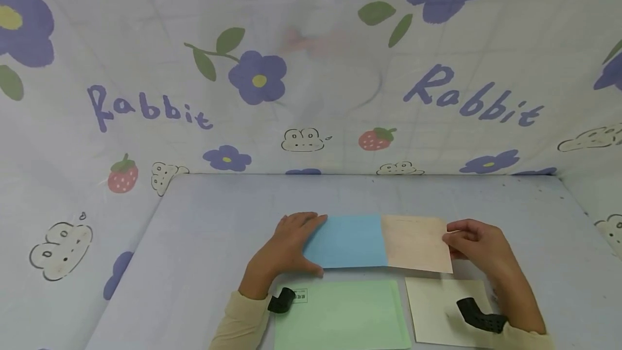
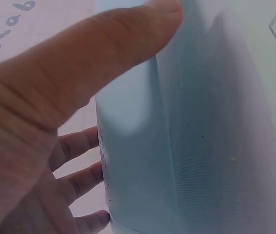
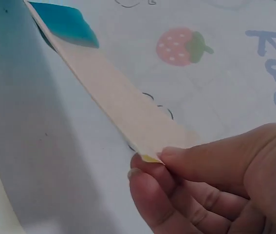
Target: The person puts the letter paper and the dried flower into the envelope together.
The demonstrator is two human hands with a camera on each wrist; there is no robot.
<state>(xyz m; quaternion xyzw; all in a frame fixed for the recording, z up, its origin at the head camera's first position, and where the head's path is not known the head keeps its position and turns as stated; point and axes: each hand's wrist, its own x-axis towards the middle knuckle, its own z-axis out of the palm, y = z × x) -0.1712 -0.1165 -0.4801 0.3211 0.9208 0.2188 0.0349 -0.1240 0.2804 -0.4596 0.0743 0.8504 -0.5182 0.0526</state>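
Paper [image 1: 378, 242], blue and peach, stretches between left fingers [image 1: 315, 223] gripping one end and right fingers [image 1: 464, 226] pinching the other, seemingly being spread; the next move likely calls for even handling.

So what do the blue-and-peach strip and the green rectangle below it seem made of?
Blue-and-peach strip: probably matte paper or thin card, judging by its thin edge and lack of glare. Green rectangle: smooth-looking, perhaps card or plastic; its even colour leaves that open.
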